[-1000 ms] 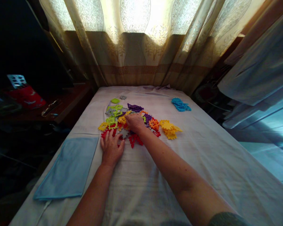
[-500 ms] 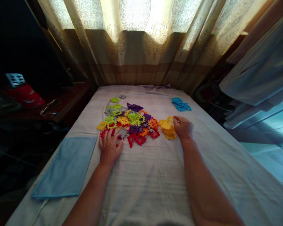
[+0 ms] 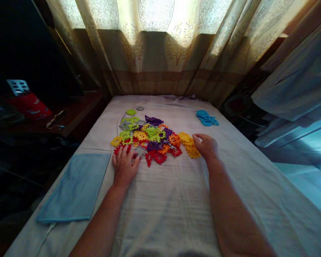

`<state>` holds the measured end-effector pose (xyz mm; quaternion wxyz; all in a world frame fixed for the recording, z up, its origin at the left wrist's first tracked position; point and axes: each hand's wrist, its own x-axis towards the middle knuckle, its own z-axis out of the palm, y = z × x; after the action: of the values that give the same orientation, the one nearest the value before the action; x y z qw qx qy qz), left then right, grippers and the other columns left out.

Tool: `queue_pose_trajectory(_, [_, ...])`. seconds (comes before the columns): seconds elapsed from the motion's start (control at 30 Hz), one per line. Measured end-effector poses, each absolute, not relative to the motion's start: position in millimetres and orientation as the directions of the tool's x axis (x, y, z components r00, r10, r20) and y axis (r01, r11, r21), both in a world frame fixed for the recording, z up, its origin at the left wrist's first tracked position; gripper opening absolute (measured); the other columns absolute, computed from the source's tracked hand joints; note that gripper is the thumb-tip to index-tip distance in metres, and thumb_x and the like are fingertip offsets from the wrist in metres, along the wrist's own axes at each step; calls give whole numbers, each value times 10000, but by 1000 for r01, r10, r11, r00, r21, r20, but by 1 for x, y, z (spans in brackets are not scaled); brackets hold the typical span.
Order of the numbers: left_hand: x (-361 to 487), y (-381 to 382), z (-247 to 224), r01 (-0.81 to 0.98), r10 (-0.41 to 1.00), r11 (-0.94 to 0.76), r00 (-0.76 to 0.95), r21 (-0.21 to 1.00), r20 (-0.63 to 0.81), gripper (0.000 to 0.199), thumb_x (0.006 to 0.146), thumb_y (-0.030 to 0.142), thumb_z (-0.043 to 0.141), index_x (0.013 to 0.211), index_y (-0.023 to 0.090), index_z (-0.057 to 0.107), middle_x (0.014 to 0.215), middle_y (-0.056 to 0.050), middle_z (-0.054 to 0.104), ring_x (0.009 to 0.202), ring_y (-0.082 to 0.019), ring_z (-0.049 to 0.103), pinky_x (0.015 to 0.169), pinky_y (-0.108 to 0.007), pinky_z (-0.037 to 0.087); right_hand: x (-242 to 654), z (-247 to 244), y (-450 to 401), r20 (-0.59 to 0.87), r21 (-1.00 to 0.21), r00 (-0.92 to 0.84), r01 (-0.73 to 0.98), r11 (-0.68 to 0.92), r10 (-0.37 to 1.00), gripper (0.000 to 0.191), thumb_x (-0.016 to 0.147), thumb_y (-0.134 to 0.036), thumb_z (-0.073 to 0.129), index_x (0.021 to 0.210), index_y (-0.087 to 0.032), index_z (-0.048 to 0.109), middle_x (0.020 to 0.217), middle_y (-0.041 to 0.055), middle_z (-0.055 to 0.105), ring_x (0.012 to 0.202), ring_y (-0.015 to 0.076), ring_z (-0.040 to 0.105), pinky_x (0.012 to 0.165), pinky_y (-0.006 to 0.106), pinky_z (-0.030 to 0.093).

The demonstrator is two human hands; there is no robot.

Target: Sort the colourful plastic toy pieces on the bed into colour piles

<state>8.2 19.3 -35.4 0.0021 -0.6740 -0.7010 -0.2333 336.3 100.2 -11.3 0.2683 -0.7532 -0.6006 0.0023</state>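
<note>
A mixed heap of flat notched pieces (image 3: 155, 135), in green, purple, orange, red, yellow and grey, lies on the white cloth. My left hand (image 3: 124, 166) rests at its front left edge, fingers spread over red pieces. Right of the heap is a pile of yellow pieces (image 3: 188, 144). My right hand (image 3: 206, 145) is at that pile's right side, fingers drawn together; whatever they hold, if anything, is hidden. Farther back on the right sits a small pile of blue pieces (image 3: 206, 118). One green piece (image 3: 131, 112) and one grey piece (image 3: 139, 108) lie behind the heap.
A light blue cloth pouch (image 3: 73, 187) with a white cord lies on the left of the bed-like surface (image 3: 166, 214). Curtains (image 3: 160, 60) hang at the back. A dark side table with a red container (image 3: 33, 106) stands at the left, and hanging fabric (image 3: 294, 82) at the right.
My right hand has shifted slightly left onto the yellow pile, and the yellow piece at its fingertips no longer shows separately. My left hand is almost unmoved. The view has shifted a little.
</note>
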Motion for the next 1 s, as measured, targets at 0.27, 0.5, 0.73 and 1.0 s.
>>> queue_pose_trajectory(0.27, [8,20,-35,936,946,-3,-111,352,305,272,887,334,542,1079,237,709,1466,-125,514,1409,-338,393,1164,-596,248,243,-13,101,386,-342,-81,913,224,919,413,926,-345,501,1259,-156,657,1325,159,624,1232,271,550,1060,406,409])
queue_pose_trajectory(0.5, [9,20,-36,930,946,0,-119,367,303,281,888,332,537,1098,246,703,1480,-120,501,1420,-336,380,1167,-596,242,187,-23,92,250,-355,-30,927,121,968,462,942,-491,491,1328,-258,590,1485,120,480,1359,292,416,1114,533,281])
queue_pose_trajectory(0.73, [8,21,-37,929,939,-1,-126,370,319,273,883,331,538,1085,255,705,1470,-112,513,1416,-328,388,1166,-595,246,205,-17,89,332,-335,-85,920,202,939,429,989,-378,398,1333,-218,598,1443,128,531,1322,261,464,1109,462,310])
queue_pose_trajectory(1.0, [8,22,-38,933,944,-11,-109,360,312,297,884,327,533,1114,243,701,1473,-128,508,1411,-342,390,1162,-603,251,298,-29,77,328,-31,-99,993,116,939,443,919,-419,521,1319,-259,623,1477,140,501,1385,349,377,1121,626,194])
